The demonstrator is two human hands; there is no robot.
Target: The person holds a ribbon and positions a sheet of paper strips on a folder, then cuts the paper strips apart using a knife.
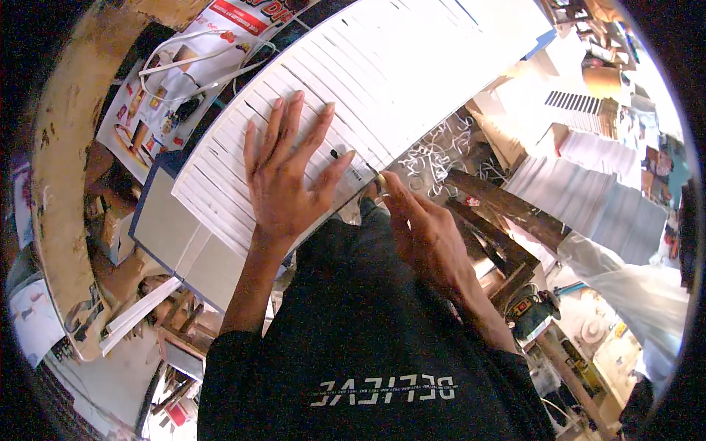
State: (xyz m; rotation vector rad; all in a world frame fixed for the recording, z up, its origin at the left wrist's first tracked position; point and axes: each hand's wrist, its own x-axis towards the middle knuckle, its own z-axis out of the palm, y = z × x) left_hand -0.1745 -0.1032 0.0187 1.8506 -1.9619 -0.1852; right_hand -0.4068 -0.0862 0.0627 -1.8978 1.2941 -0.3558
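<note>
A long white surface of overlapping sheets or strips (353, 66), crossed by dark lines, stretches diagonally in front of me. My left hand (287, 184) lies flat on it, fingers spread, beside a small black mark. At the sheets' near right edge, my right hand (430, 231) is closed round a slim knife (373, 174). Its thin tip touches or almost touches the edge; most of the handle is hidden in my fingers. Under the sheets' lower left end sticks out a grey board (180, 235) with a dark blue border.
Curled white paper offcuts (439, 151) lie below the right edge. Tall stacks of paper (588, 195) stand at the right, near clear plastic sheeting (632, 283). A white cable (184, 92) crosses a printed poster (158, 110) at the upper left. Wooden beams (507, 209) run beside my right arm.
</note>
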